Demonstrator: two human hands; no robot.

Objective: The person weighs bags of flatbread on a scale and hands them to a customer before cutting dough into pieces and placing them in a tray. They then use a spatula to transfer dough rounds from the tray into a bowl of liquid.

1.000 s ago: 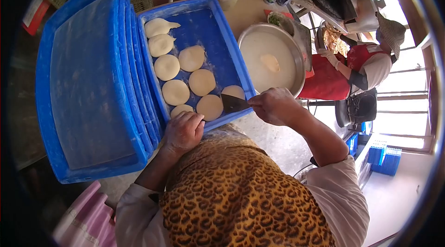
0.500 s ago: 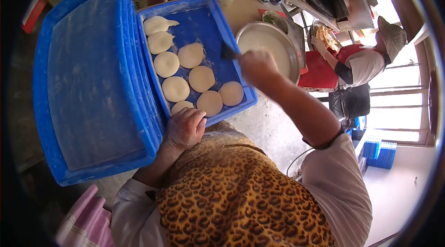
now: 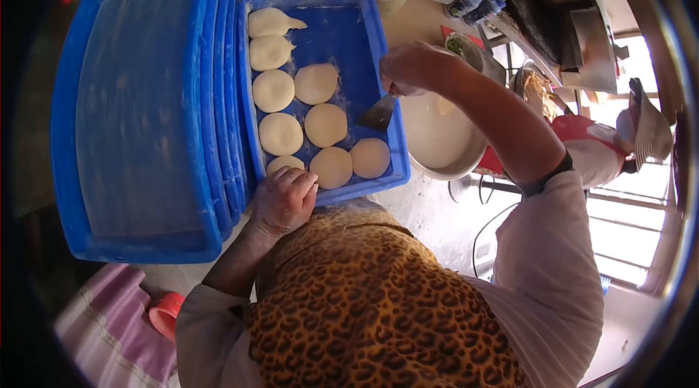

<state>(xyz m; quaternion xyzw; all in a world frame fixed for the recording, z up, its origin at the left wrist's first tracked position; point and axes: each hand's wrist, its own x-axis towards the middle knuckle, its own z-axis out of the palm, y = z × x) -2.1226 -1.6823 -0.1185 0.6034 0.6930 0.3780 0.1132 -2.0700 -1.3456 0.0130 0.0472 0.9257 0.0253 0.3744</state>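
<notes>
A blue tray (image 3: 349, 42), dusted with flour, holds several flat rounds of dough (image 3: 325, 125), most of them along its left and near sides. Two rounds at the far left, such as the top dough piece (image 3: 272, 22), have pulled-out tips. My left hand (image 3: 286, 199) is closed over the tray's near rim, its fingers beside a partly hidden round. In my right hand (image 3: 413, 68), above the tray's right rim, is a scraper (image 3: 377, 113). Its wide blade points down into the tray, right of the middle rounds and apart from them.
Stacked blue trays (image 3: 145, 111) stand at the left. Right of the dough tray is a large metal bowl (image 3: 440, 137) of pale liquid or batter. Two bottles (image 3: 466, 4) stand farther back. A co-worker in a striped hat (image 3: 650, 126) is at the right.
The scraper blade has swung lower and toward me along the tray's right side. My left hand stays at the rim. The whole view has shifted, and the co-worker appears farther right and lower.
</notes>
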